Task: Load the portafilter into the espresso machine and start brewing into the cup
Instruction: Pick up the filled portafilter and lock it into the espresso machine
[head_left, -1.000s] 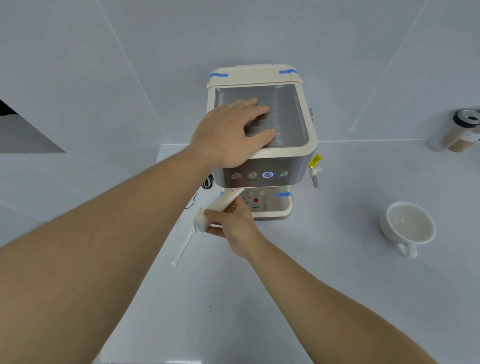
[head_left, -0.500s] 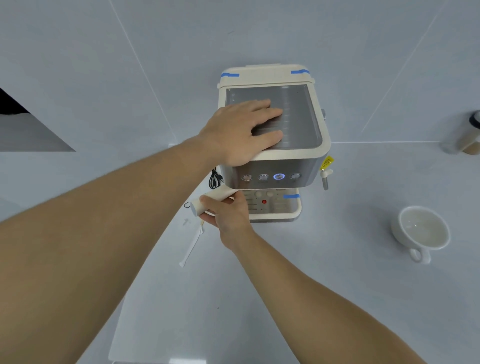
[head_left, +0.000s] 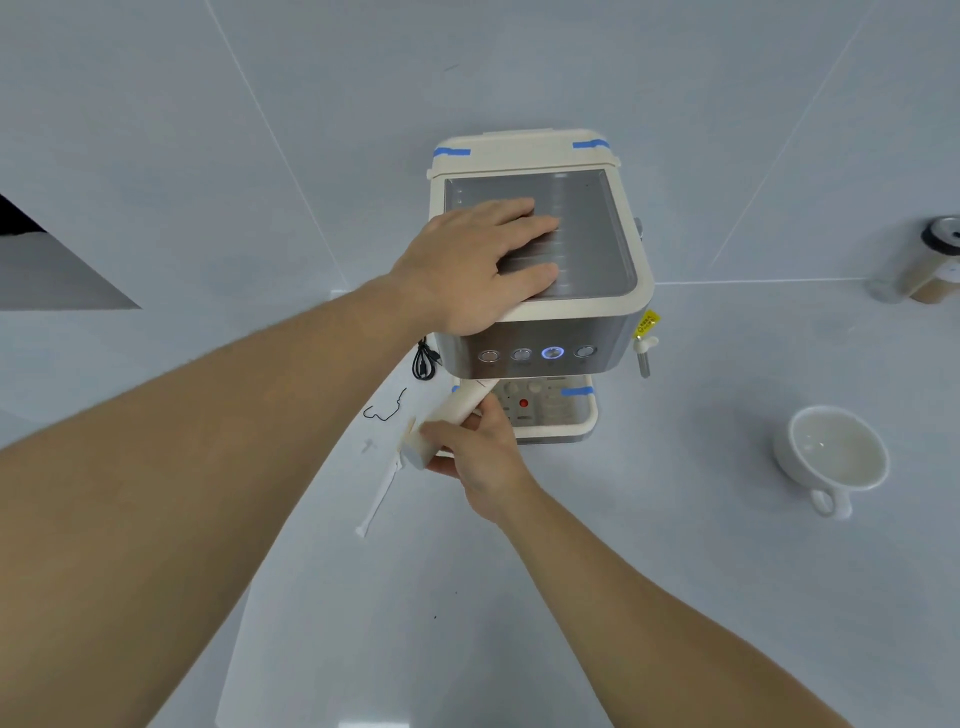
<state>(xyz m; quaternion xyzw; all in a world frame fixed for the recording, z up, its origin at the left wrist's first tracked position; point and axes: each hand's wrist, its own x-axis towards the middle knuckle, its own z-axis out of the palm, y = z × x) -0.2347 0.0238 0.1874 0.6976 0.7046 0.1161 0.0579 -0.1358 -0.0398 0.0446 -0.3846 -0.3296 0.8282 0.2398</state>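
A cream and steel espresso machine (head_left: 592, 322) stands at the back of the pale counter, one of its front buttons lit blue. My left hand (head_left: 478, 265) lies flat on its metal top, fingers spread. My right hand (head_left: 478, 452) grips the cream handle of the portafilter (head_left: 452, 415), which points out to the front left from under the machine's head; its basket end is hidden there. An empty white cup (head_left: 836, 452) sits on the counter to the right, apart from the machine.
A white stick-like tool (head_left: 382, 491) and a black cord (head_left: 425, 361) lie left of the machine. A dark-lidded jar (head_left: 935, 265) stands at the far right against the wall. The drip tray (head_left: 558, 415) shows a red dot.
The portafilter handle has stayed angled to the front left in my right hand, shifting only slightly. My left hand has kept pressing on the machine's top. The view drifted a little.
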